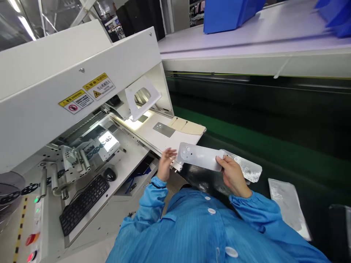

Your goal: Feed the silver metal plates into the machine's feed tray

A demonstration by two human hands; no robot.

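Observation:
My right hand (233, 174) pinches the right end of a flat, silver-grey metal plate (203, 157) between thumb and fingers. The plate has rounded corners and a cluster of round holes at its left end. Close beside that end is my left hand (165, 163), its fingers loosely bent and apart, with nothing in them that I can see. Just beyond, a similar holed plate (163, 129) lies flat on the machine's white feed bed (149, 133). Behind my right hand, a shiny, wrinkled, film-covered plate (251, 171) rests on the dark conveyor belt.
The white machine (131, 51) with warning labels stands at left, its lit opening above the bed. A keyboard (83, 204) and mouse (109, 174) sit on its ledge. Another film-covered plate (287, 204) lies on the belt (263, 138) at right. Blue bins (227, 16) stand on the shelf above.

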